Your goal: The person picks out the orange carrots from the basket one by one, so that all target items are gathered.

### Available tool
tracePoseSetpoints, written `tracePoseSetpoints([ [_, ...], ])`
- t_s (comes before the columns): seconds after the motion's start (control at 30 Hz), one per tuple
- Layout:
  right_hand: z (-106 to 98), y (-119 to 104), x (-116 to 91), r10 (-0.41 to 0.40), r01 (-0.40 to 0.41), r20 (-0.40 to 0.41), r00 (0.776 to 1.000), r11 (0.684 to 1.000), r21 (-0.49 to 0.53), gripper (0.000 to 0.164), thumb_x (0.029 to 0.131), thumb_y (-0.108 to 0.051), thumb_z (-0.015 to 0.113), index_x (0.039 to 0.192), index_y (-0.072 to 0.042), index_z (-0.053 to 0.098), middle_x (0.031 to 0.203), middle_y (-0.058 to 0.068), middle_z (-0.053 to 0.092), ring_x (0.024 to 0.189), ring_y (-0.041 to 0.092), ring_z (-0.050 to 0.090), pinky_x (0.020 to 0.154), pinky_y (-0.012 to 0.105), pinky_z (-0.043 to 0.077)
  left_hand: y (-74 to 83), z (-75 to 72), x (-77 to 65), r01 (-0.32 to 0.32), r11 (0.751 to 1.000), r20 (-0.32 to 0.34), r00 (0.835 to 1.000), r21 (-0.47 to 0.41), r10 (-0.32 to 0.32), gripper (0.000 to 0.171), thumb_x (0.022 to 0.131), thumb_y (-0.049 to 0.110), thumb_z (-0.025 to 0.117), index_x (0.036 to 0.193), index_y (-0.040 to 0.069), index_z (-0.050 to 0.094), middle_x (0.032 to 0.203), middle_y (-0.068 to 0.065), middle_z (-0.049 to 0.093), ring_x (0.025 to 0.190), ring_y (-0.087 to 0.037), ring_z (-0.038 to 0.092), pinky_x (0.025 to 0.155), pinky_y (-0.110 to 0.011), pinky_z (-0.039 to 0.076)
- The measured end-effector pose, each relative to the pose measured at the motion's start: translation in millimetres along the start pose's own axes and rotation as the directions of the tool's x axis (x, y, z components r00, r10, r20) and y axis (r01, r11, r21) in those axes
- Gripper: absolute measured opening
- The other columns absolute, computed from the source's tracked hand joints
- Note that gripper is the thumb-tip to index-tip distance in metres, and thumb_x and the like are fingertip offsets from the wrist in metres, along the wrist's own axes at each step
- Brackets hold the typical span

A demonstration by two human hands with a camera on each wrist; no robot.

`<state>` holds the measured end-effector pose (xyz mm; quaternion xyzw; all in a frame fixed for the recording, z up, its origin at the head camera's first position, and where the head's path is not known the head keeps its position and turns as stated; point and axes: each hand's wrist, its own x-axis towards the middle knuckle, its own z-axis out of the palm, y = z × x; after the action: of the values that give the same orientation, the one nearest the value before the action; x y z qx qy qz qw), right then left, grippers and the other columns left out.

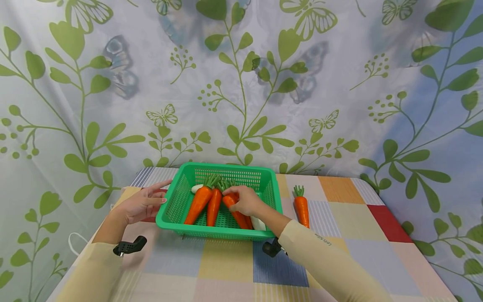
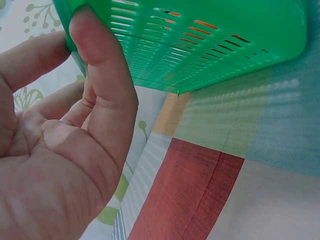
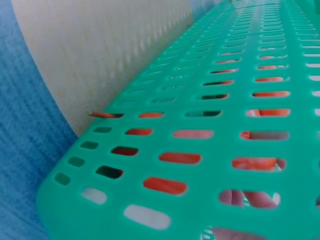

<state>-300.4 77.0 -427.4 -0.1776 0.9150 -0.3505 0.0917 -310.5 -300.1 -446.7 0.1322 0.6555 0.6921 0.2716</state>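
A green plastic basket [image 1: 220, 233] with slotted walls stands on the table, holding several orange carrots with green tops. My left hand [image 1: 141, 205] is at its left rim; the left wrist view shows the thumb [image 2: 97, 45] against the rim from outside, the other fingers spread. Inside the basket, toward the right, my right hand [image 1: 247, 201] reaches down and holds a carrot [image 1: 229, 202] near its top, between thumb and fingers. Left of it lie two more carrots, one long [image 1: 198, 204] and one slimmer [image 1: 214, 205]. In the right wrist view, the basket wall [image 3: 200, 145] mostly hides the fingers.
One carrot [image 1: 301, 206] lies on the patchwork tablecloth [image 1: 226, 260], right of the basket. White pieces, one at the left [image 1: 196, 188] and one at the right [image 1: 258, 223], lie in the basket. A leaf-patterned curtain [image 1: 264, 105] hangs behind the table.
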Motion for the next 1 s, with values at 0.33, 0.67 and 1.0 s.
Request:
tracePoseSetpoints([
  [0.33, -4.5, -0.7, -4.8, -0.036, 0.036, -0.003, 0.999, 0.999, 0.009, 0.050, 0.084, 0.001, 0.078, 0.131, -0.016, 0.070, 0.141, 0.010, 0.062, 0.090, 0.022, 0.054, 0.065, 0.026, 0.048, 0.6, -0.5, -3.0, -0.010, 1.000, 0.018, 1.000, -0.002, 0.010, 0.076, 0.105, 0.004, 0.053, 0.166, 0.014, 0.009, 0.134, -0.007, 0.061, 0.113, -0.019, 0.070, 0.095, -0.039, 0.060],
  [0.67, -7.4, 2.8, -8.2, -0.072, 0.072, -0.046, 0.996, 0.997, -0.002, 0.048, 0.083, -0.001, 0.079, 0.128, -0.015, 0.072, 0.133, 0.009, 0.066, 0.085, 0.020, 0.055, 0.064, 0.026, 0.051, -0.9, -3.2, -3.9, -0.007, 1.000, 0.016, 1.000, -0.003, 0.007, 0.075, 0.105, 0.004, 0.053, 0.166, 0.015, 0.010, 0.134, -0.009, 0.060, 0.112, -0.020, 0.070, 0.095, -0.040, 0.061],
  [1.0, -8.9, 6.5, -14.5, -0.053, 0.055, -0.072, 0.996, 0.998, 0.021, 0.045, 0.082, -0.004, 0.082, 0.124, -0.020, 0.073, 0.135, 0.008, 0.064, 0.086, 0.019, 0.060, 0.067, 0.028, 0.055, -0.1, -3.8, -6.2, 0.006, 1.000, 0.019, 1.000, -0.013, -0.006, 0.077, 0.105, 0.004, 0.054, 0.166, 0.015, 0.009, 0.135, -0.009, 0.060, 0.112, -0.021, 0.070, 0.095, -0.040, 0.061],
])
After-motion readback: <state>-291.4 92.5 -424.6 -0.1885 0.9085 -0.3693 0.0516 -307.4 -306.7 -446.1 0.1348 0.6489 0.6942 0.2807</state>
